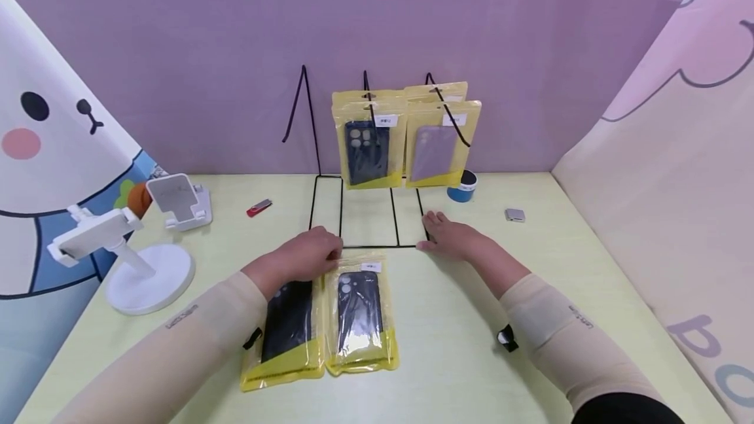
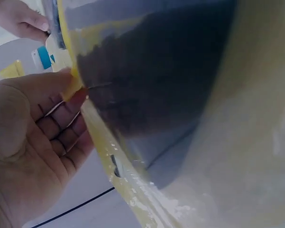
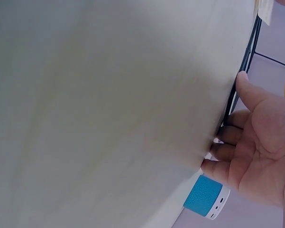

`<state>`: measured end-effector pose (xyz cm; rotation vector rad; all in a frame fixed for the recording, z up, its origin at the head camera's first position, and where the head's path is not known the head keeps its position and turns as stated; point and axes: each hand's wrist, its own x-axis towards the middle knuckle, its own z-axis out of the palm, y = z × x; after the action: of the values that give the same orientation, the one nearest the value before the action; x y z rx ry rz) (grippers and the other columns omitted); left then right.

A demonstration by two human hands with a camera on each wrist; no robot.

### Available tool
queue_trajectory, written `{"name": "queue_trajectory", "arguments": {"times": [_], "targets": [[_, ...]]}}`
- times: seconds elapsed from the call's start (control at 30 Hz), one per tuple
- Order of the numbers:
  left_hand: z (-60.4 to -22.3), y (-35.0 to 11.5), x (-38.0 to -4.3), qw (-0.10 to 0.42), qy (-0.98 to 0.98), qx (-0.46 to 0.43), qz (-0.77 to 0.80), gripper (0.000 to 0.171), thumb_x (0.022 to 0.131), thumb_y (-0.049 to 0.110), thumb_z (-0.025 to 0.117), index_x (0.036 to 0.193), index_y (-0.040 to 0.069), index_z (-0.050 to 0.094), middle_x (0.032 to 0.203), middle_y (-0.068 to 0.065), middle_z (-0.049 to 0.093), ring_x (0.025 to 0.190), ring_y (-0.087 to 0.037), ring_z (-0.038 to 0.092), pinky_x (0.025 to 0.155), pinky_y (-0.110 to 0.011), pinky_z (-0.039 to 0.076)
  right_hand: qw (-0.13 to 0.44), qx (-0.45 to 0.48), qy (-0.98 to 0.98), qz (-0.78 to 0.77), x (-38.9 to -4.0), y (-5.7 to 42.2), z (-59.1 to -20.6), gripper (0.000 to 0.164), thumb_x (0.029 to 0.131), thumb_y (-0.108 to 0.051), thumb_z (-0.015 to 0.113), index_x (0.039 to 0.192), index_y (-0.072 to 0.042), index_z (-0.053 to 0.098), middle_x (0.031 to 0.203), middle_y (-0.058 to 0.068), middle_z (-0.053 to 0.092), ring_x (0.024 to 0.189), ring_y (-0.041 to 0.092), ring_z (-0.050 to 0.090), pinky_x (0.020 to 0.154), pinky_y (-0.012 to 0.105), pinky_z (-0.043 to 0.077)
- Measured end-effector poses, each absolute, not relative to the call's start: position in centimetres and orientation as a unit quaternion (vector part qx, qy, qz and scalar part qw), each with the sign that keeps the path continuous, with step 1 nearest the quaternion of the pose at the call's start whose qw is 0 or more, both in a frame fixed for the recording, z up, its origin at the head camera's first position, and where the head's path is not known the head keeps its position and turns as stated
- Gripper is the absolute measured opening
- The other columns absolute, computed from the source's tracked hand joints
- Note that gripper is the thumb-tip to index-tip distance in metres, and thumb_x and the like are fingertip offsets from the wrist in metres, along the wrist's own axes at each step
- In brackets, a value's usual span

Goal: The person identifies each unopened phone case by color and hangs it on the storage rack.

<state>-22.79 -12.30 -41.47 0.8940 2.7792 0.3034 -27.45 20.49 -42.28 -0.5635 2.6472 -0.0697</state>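
Note:
Two phone cases in clear bags with yellow edges lie side by side on the table, a left bagged phone case and a right one. My left hand is over the top of the left bag, hiding that end. In the left wrist view its thumb and forefinger pinch the yellow bag edge. My right hand rests at the front right corner of the black wire rack, fingers extended against the base wire. On the rack's hooks hang bagged cases, a dark one in the middle and a purple one at right.
A blue cylindrical speaker stands behind my right hand. Farther right lies a small silver item. On the left are a red USB stick and two white phone stands. The rack's left hook holds nothing.

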Motion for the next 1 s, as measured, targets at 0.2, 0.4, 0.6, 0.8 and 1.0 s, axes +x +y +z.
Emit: {"name": "queue_trajectory", "arguments": {"times": [0.2, 0.4, 0.6, 0.8, 1.0], "targets": [[-40.5, -11.8, -22.4, 0.118, 0.936, 0.280, 0.175, 0.003, 0.097, 0.020, 0.062, 0.100, 0.018, 0.062, 0.083, 0.006, 0.058, 0.073, -0.014, 0.051, 0.065, -0.029, 0.046, 0.213, -0.197, 0.957, -0.024, -27.3, 20.5, -42.2, 0.079, 0.102, -0.052, 0.040, 0.157, -0.002, 0.013, 0.164, 0.019, 0.008, 0.151, 0.038, 0.006, 0.117, 0.056, 0.026], [-39.4, -11.5, -22.1, 0.137, 0.923, 0.210, 0.292, 0.020, 0.093, 0.017, 0.067, 0.112, 0.014, 0.069, 0.089, 0.003, 0.064, 0.073, -0.012, 0.058, 0.068, -0.030, 0.052, 0.215, -0.195, 0.957, -0.023, -27.3, 20.6, -42.1, 0.079, 0.102, -0.052, 0.041, 0.157, -0.002, 0.014, 0.164, 0.019, 0.008, 0.151, 0.037, 0.007, 0.117, 0.055, 0.026], [-37.8, -11.5, -21.4, 0.174, 0.843, 0.151, 0.486, 0.011, 0.092, 0.016, 0.070, 0.096, 0.011, 0.061, 0.096, -0.008, 0.064, 0.083, -0.020, 0.067, 0.073, -0.041, 0.061, 0.217, -0.200, 0.955, -0.021, -27.3, 20.5, -42.2, 0.079, 0.102, -0.052, 0.040, 0.156, -0.002, 0.013, 0.164, 0.019, 0.008, 0.151, 0.038, 0.007, 0.117, 0.055, 0.027], [-36.2, -11.6, -20.2, 0.143, 0.815, 0.151, 0.541, 0.013, 0.093, 0.024, 0.069, 0.100, 0.014, 0.064, 0.093, -0.006, 0.069, 0.084, -0.022, 0.067, 0.074, -0.040, 0.061, 0.214, -0.200, 0.956, -0.016, -27.6, 20.4, -42.2, 0.079, 0.102, -0.054, 0.039, 0.157, -0.003, 0.014, 0.164, 0.018, 0.008, 0.151, 0.037, 0.007, 0.117, 0.055, 0.027], [-33.8, -12.6, -18.9, 0.065, 0.810, 0.154, 0.562, 0.012, 0.091, 0.026, 0.071, 0.093, 0.014, 0.067, 0.090, -0.005, 0.071, 0.081, -0.022, 0.068, 0.072, -0.037, 0.060, 0.216, -0.205, 0.954, -0.014, -27.8, 20.5, -42.4, 0.080, 0.102, -0.055, 0.039, 0.157, -0.003, 0.014, 0.164, 0.018, 0.008, 0.151, 0.037, 0.007, 0.117, 0.055, 0.028]]}}
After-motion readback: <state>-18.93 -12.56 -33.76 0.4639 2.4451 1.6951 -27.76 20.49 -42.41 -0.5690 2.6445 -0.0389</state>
